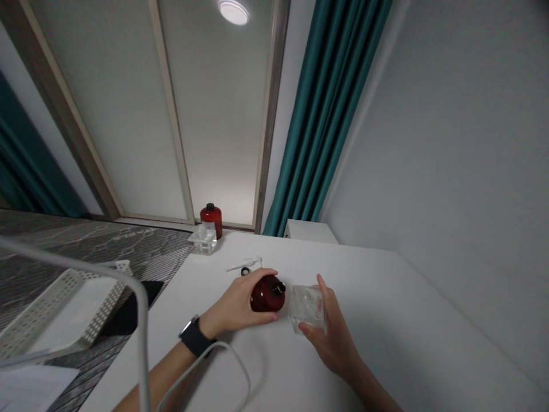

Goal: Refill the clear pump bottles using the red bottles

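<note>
My left hand is wrapped round a dark red bottle, which leans with its narrow neck toward the right. Close beside the bottle, a clear square container is gripped between the thumb and fingers of my right hand. The contents of the container are hard to make out. Just behind my left hand, a black ring lies on the white table, next to a whitish pump top with a thin tube.
At the table's far left corner stand another red bottle with a dark cap and a clear container. A white cable hangs across the left foreground. Left of the table is a white perforated basket. A white cabinet stands behind.
</note>
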`<control>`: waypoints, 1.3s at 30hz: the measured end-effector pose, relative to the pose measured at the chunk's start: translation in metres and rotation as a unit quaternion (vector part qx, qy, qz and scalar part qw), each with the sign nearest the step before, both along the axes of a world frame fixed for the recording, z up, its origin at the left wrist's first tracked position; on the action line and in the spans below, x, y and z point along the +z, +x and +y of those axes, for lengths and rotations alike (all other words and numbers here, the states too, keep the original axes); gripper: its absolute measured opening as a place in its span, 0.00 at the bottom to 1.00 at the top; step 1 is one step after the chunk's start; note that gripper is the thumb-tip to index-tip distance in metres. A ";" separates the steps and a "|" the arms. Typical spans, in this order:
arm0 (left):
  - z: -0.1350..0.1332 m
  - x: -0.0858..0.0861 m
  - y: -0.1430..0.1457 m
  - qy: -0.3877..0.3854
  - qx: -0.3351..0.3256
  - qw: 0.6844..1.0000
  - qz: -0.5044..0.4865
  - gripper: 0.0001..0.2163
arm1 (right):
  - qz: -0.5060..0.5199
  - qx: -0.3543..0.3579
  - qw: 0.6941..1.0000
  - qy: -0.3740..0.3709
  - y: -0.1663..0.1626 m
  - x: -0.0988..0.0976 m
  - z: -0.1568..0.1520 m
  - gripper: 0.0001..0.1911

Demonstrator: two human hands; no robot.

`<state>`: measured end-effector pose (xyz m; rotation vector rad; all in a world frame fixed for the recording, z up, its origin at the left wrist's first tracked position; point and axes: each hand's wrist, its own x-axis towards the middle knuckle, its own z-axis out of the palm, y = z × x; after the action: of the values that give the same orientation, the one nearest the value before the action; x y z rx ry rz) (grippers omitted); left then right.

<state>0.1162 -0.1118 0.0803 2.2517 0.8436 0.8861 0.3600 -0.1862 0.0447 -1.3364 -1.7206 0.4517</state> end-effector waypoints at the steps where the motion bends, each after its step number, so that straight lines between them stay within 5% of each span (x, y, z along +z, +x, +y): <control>1: -0.001 0.000 0.001 0.008 0.002 1.000 0.004 0.34 | -0.006 0.001 1.000 0.009 0.001 0.000 -0.001 0.48; 13: -0.005 0.001 0.008 0.086 0.000 0.996 0.025 0.34 | -0.077 0.011 0.996 0.049 -0.002 0.014 -0.007 0.56; 19: -0.001 -0.005 0.008 0.066 -0.005 0.998 0.008 0.44 | -0.068 0.013 0.996 0.051 -0.003 0.020 -0.004 0.54; 39: -0.005 -0.009 0.013 0.027 -0.007 0.997 -0.069 0.30 | -0.103 0.039 0.994 0.016 0.002 0.045 -0.002 0.52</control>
<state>0.1296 -0.1171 0.0709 2.2104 0.7475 1.0574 0.3620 -0.1879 0.0892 -1.3333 -1.9462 0.3378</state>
